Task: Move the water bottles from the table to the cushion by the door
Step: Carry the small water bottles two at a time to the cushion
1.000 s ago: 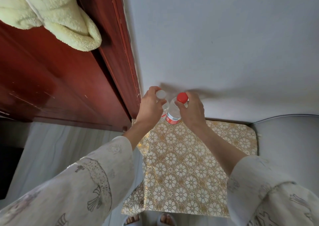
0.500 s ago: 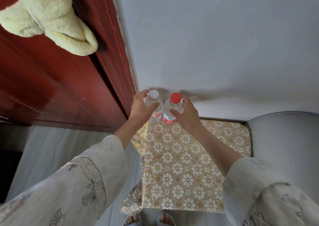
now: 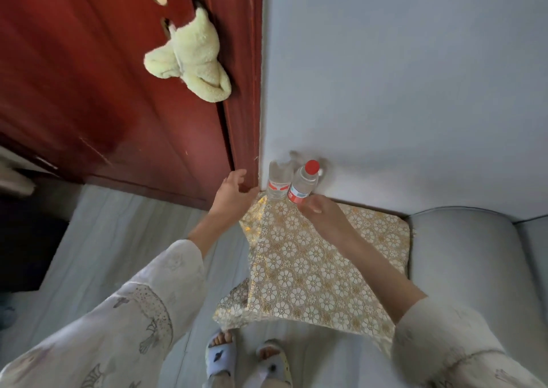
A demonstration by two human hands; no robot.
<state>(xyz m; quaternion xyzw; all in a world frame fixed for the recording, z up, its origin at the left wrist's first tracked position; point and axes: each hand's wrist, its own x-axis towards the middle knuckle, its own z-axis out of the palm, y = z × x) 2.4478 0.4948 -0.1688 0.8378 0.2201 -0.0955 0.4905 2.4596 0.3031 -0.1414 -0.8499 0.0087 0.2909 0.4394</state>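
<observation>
two water bottles stand side by side at the far corner of the gold flower cushion (image 3: 311, 263), right by the red door (image 3: 118, 91) and the white wall (image 3: 400, 76). the red-cap bottle (image 3: 304, 184) leans a little, and the right hand (image 3: 321, 214) touches its bottom with loose fingers. the white-cap bottle (image 3: 278, 184) stands free. the left hand (image 3: 232, 193) is just beside it, fingers relaxed and holding nothing. a fluffy yellow towel (image 3: 192, 61) hangs on the door.
</observation>
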